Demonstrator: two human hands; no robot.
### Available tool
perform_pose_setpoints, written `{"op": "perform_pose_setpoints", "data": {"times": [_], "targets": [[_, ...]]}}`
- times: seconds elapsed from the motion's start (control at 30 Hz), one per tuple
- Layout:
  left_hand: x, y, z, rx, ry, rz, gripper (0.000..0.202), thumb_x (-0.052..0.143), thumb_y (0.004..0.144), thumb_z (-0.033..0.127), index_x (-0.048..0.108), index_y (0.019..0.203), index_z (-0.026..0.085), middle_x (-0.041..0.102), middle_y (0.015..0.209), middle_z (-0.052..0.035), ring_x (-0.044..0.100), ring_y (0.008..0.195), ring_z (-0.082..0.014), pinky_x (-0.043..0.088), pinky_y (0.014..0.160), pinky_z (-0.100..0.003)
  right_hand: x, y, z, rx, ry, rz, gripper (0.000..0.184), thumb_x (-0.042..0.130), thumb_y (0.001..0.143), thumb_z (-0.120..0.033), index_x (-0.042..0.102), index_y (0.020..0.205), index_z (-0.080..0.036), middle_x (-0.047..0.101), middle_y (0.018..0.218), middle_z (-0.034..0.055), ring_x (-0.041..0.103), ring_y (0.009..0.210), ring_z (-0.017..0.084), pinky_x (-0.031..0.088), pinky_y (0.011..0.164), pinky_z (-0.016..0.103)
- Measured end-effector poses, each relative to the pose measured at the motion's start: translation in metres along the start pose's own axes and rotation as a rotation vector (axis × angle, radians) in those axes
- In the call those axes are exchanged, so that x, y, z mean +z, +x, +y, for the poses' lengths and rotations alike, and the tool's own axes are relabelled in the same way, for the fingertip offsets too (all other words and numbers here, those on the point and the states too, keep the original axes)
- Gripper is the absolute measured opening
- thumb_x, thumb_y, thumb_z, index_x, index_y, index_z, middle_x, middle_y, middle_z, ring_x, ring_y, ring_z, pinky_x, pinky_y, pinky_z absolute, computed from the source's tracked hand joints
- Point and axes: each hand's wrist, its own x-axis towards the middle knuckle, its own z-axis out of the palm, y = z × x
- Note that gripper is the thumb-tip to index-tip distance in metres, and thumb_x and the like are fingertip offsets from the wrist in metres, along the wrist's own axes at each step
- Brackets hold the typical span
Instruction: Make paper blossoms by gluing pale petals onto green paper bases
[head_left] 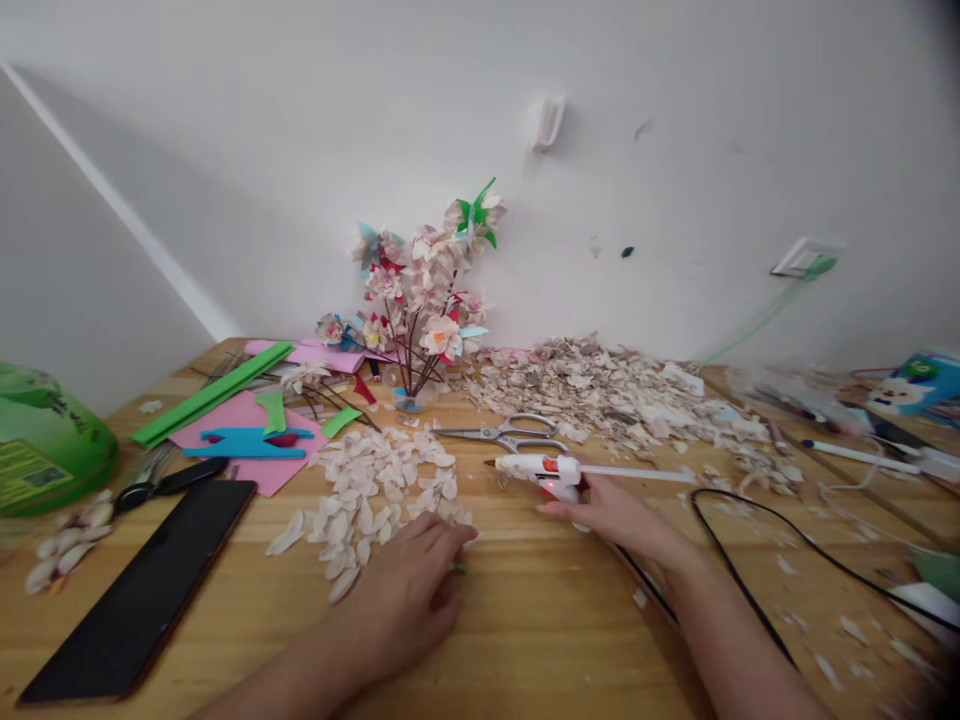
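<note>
Head view (sole camera). Right hand [589, 508]: fingers wrapped round the grip of a white glue gun [536, 468], which lay sideways above the tabletop [525, 640], nozzle toward the person's left. That hold presumably kept the fingers behind the hot tip; a small red glow showed on the body. Whether the wood bore any weight could not be told. The glue stick [637, 474] jutted from the rear, clear of the wrist. The black cord [742, 505] looped off to the right, likely leaving the middle free.

Left hand [409, 590]: palm down, fingers curled, at the near edge of the loose pale petals [375, 480]. A speck of green showed by the thumb; could not tell whether it was pinched or merely lay beneath.

Petals were spread thinly, probably so that single ones could be lifted. Scissors [499, 433] lay just beyond the gun, handles to the right, within reach. Made-up flowers [435, 260] stood in a small clear cup [411, 402] near the wall, apparently out of the hands' way.
</note>
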Motion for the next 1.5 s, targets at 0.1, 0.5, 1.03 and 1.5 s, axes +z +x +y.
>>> {"op": "perform_pose_setpoints", "data": {"times": [0.1,0.5,1.03,1.5], "targets": [[-0.019,0.002,0.004,0.039,-0.076,0.001,0.056,0.060,0.065,0.012,0.052,0.117,0.028,0.060,0.103,-0.0065,0.049,0.099,-0.0256,0.040,0.086,-0.038,0.009,0.002,-0.001,-0.017,-0.044,-0.083,0.040,0.072,0.061,-0.037,0.066,0.098,-0.023,0.069,0.099,0.0030,0.061,0.091,0.027,0.044,0.083,0.040],[-0.086,0.023,-0.036,-0.356,-0.619,0.877,0.031,0.052,0.076,0.046,0.051,0.095,0.021,0.058,0.094,-0.0030,0.061,0.076,-0.0180,0.049,0.064,-0.031,0.024,0.008,0.004,0.065,0.085,0.119,0.027,0.068,0.064,-0.043,0.068,0.079,-0.020,0.070,0.068,0.0023,0.063,0.068,0.022,0.046,0.060,0.030],[-0.078,0.016,-0.021,-0.283,-1.118,0.232,0.023,0.060,0.075,0.031,0.058,0.093,0.017,0.053,0.060,0.0021,0.046,0.048,-0.0082,0.039,0.047,-0.019,0.036,0.003,-0.005,0.065,0.056,0.114,0.028,0.064,0.067,-0.044,0.066,0.078,-0.019,0.067,0.059,0.0013,0.062,0.058,0.020,0.047,0.053,0.028],[-0.048,0.019,-0.006,-0.542,-1.798,0.130,0.026,0.042,0.086,0.032,0.055,0.094,0.012,0.048,0.074,-0.0016,0.046,0.053,-0.0066,0.042,0.041,-0.014,0.026,-0.007,-0.014,0.096,-0.450,0.299,0.051,0.068,0.053,-0.055,0.060,0.088,-0.018,0.068,0.089,0.0128,0.061,0.084,0.035,0.046,0.067,0.040]]}}
